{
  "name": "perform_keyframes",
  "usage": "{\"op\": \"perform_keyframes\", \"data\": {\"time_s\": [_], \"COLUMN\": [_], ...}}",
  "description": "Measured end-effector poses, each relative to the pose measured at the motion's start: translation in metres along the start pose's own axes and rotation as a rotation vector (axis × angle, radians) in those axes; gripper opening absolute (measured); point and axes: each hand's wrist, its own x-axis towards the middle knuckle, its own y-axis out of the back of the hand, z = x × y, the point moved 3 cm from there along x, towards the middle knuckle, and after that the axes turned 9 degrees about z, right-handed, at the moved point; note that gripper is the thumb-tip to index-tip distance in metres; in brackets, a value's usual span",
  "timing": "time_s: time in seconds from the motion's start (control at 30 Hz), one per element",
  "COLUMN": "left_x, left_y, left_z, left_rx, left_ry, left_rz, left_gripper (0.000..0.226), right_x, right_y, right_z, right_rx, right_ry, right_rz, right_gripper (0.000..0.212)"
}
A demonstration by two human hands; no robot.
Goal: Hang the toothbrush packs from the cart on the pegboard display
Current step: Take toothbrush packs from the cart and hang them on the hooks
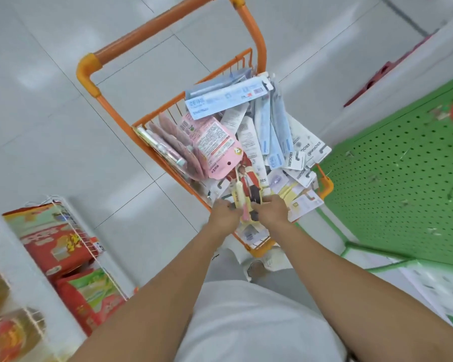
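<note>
An orange wire cart [168, 20] stands in front of me, piled with several toothbrush packs: pink ones [209, 142] on the left, blue and white ones [269, 131] on the right. Both hands are at the cart's near edge. My left hand [224, 214] and my right hand [271, 209] grip opposite sides of one pack with a red picture card and a cream and pink toothbrush [242, 194]. The green pegboard [402, 165] is to the right of the cart, with metal hooks sticking out.
A white wire rack [89, 246] with red and green snack bags [50, 239] stands at the lower left. The floor is pale tile. A red strip [382, 71] runs along a white shelf base at the upper right. My shoe [267, 259] is under the cart's near corner.
</note>
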Motion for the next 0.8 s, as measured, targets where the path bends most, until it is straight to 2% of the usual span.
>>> {"op": "perform_keyframes", "data": {"time_s": [0.1,0.13,0.27,0.33,0.4,0.47,0.57,0.67,0.73,0.8], "left_x": [0.004,0.002,-0.002,-0.006,-0.015,-0.029,-0.049,-0.084,-0.118,-0.158], "left_y": [0.0,0.001,-0.005,-0.012,-0.022,-0.032,-0.043,-0.056,-0.067,-0.083], "left_z": [0.0,0.001,0.007,0.016,0.028,0.048,0.087,0.141,0.178,0.211], "left_rx": [-0.039,-0.078,-0.154,-0.209,-0.242,-0.222,-0.09,0.026,0.04,0.015], "left_ry": [0.024,0.032,-0.032,-0.062,-0.099,-0.191,-0.396,-0.62,-0.743,-0.854], "left_rz": [-0.05,-0.062,-0.188,-0.264,-0.357,-0.448,-0.491,-0.555,-0.549,-0.532], "left_gripper": [0.027,0.027,0.018,0.021,0.029,0.031,0.03,0.014,0.019,0.013], "right_x": [0.002,0.003,0.001,-0.006,-0.015,-0.025,-0.039,-0.054,-0.066,-0.078], "right_y": [0.002,0.009,0.061,0.089,0.117,0.144,0.186,0.238,0.274,0.312], "right_z": [0.005,0.005,0.007,0.012,0.018,0.02,0.013,-0.006,-0.017,-0.017], "right_rx": [-0.046,-0.065,-0.031,0.004,0.023,0.066,0.256,0.511,0.605,0.654], "right_ry": [0.046,0.074,0.097,0.096,0.096,0.115,0.203,0.378,0.528,0.632], "right_rz": [-0.061,-0.09,-0.244,-0.297,-0.314,-0.321,-0.203,0.065,0.17,0.289], "right_gripper": [0.034,0.035,0.033,0.03,0.017,0.014,0.003,0.012,0.018,0.017]}}
